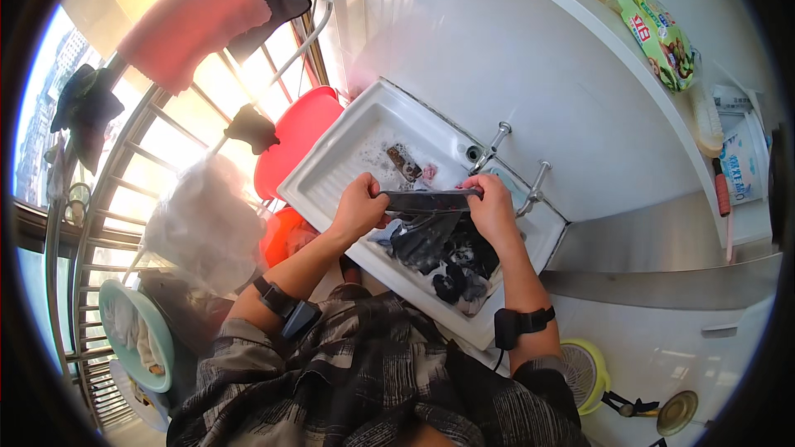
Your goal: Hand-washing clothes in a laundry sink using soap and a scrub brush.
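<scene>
A dark, wet garment [428, 201] is stretched by its band between my hands over a white ceramic laundry sink [323, 155]. My left hand [361, 206] pinches its left end, and my right hand [492, 202] grips the right end. Its lower part hangs towards a pile of dark and grey wet clothes [463, 273] in the sink. Suds lie beyond the garment around a brown scrubbing brush or block [404, 162], whose kind I cannot tell, and a small pink item [430, 171].
Two metal taps [492, 148] [535, 189] stand on the sink's far right edge. Red basins [298, 136] are to its left, beside a hanging plastic bag [202, 223]. A green basin of clothes [164, 347] is lower left. A shelf [658, 99] holds a detergent pack [658, 40] and a brush [707, 121].
</scene>
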The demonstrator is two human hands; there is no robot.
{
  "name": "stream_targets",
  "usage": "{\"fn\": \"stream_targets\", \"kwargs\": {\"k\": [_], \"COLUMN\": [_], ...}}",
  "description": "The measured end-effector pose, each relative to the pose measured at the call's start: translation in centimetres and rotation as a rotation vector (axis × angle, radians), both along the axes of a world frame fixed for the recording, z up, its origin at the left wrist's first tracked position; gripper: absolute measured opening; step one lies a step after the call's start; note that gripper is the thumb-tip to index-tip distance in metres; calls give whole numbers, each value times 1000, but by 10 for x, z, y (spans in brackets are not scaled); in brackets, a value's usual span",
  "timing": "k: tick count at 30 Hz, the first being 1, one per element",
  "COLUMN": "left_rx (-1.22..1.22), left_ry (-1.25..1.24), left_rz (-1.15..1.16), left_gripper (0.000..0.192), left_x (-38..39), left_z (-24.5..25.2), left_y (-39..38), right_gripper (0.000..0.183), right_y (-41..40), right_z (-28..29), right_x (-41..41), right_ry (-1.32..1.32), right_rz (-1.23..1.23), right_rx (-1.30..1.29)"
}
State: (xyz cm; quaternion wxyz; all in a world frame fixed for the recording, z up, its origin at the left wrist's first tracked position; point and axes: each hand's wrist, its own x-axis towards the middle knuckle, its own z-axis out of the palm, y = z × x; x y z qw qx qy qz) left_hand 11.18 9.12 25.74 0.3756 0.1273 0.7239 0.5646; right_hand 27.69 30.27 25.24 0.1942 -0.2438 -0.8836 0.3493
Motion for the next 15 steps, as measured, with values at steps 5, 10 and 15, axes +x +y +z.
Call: {"fn": "stream_targets", "kwargs": {"k": [5, 10, 15], "left_rx": [-97, -201, -255], "left_ry": [-31, -97, -523], "left_rz": [64, -111, 9], "left_gripper": [17, 16, 16], "left_x": [11, 8, -17], "left_z": [-38, -65, -100], "left_y": [-16, -34, -53], "right_gripper": [18, 17, 18], "right_y": [-10, -16, -38], "right_z": [-20, -58, -88], "right_x": [-18, -43, -103], "right_ry": [-64, -130, -258], "right_rz": [-81, -121, -171], "right_rx": [-34, -132, -566]}}
